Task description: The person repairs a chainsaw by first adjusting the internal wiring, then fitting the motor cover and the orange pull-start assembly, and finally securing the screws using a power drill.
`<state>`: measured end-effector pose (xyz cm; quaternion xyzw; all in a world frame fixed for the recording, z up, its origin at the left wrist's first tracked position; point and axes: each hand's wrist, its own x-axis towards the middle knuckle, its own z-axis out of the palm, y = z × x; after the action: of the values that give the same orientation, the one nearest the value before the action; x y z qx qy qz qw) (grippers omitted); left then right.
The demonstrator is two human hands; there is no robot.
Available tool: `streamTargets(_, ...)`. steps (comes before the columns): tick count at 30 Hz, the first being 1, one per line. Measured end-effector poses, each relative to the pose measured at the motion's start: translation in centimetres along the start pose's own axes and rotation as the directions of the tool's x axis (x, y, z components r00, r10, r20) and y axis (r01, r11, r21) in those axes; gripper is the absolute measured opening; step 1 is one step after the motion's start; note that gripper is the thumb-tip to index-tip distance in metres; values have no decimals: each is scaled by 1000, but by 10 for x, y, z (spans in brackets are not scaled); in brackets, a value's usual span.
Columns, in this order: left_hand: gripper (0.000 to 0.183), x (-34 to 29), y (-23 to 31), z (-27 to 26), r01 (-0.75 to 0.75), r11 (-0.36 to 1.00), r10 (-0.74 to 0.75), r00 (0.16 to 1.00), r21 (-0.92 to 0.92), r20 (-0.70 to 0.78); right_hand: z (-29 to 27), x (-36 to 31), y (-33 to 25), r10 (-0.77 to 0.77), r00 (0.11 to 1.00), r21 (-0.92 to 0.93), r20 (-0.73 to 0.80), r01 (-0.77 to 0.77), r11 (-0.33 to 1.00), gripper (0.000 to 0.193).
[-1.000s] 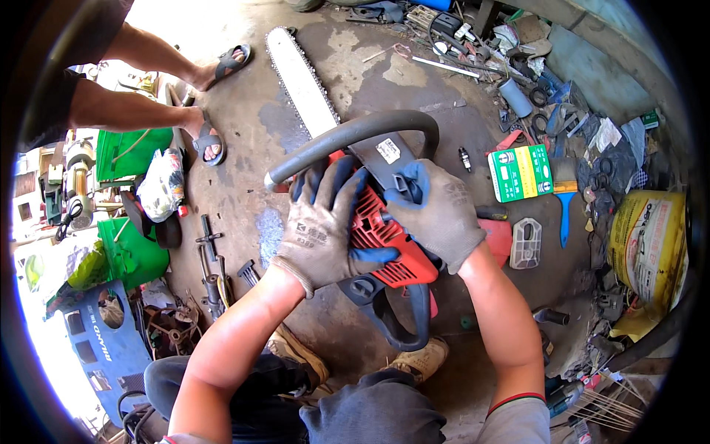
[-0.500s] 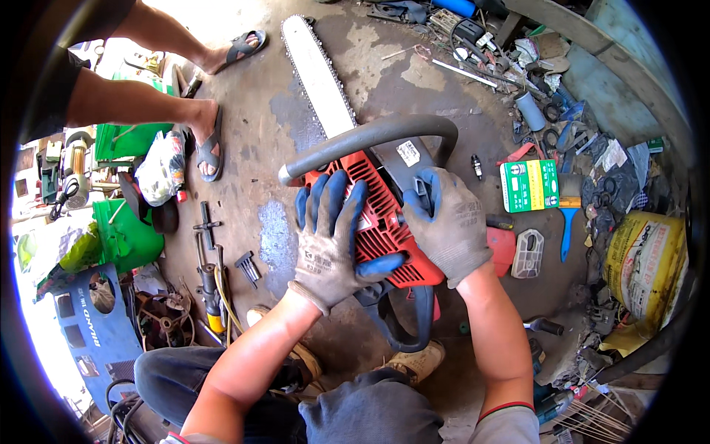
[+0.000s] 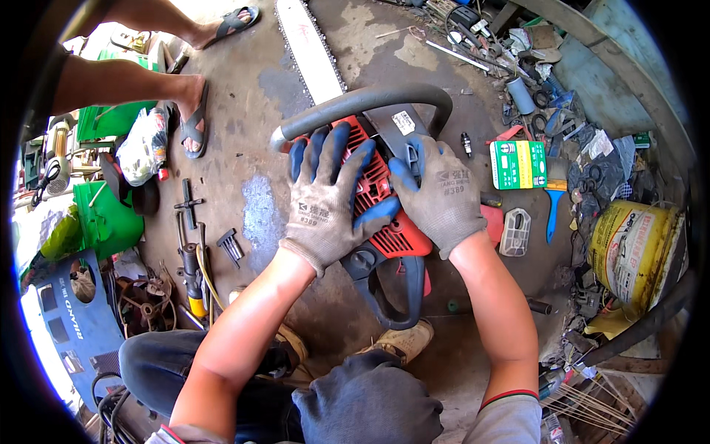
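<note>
A chainsaw (image 3: 405,238) with a red slotted cover lies on the floor in front of me, its guide bar (image 3: 312,63) and chain pointing away. Its black front handle (image 3: 384,95) arches over the body, and the rear handle (image 3: 396,314) is nearest my feet. My left hand (image 3: 325,200), in a grey glove with blue fingertips, rests across the red cover with fingers spread. On the body's right side, my right hand (image 3: 442,196), gloved alike, has its fingers bent over a dark part and its thumb against the cover. The glove hides most of that part.
A spark plug (image 3: 466,144), a green and yellow box (image 3: 519,164), a blue-handled brush (image 3: 555,207) and a clear plastic part (image 3: 515,231) lie to the right. A yellow bucket (image 3: 629,255) stands farther right. Another person's sandalled foot (image 3: 194,122) is at the far left, above several tools.
The view has shifted, so the surroundings sit a little higher and farther left. My right hand has come closer to my left on the chainsaw; the left stays spread on the cover.
</note>
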<state>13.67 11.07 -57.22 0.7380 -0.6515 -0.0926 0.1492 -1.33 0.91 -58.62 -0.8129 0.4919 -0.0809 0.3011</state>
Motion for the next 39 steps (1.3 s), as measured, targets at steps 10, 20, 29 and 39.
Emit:
streamTargets(10, 77, 5, 7, 2, 38, 997, -39, 999, 70, 13, -14, 12, 20, -150, 977, 42, -149, 158, 987, 27)
streamTargets(20, 87, 2, -6, -5, -29, 997, 23, 996, 74, 82, -2, -5, 12, -32, 999, 147, 0, 32, 989, 42)
streamTargets(29, 57, -1, 16, 8, -11, 1000, 10, 996, -10, -84, 6, 2, 14, -100, 991, 78, -86, 107, 991, 38)
streamTargets(39, 68, -7, 5, 5, -44, 994, 40, 998, -100, -38, 3, -9, 23, 167, 984, 742, 54, -151, 653, 28)
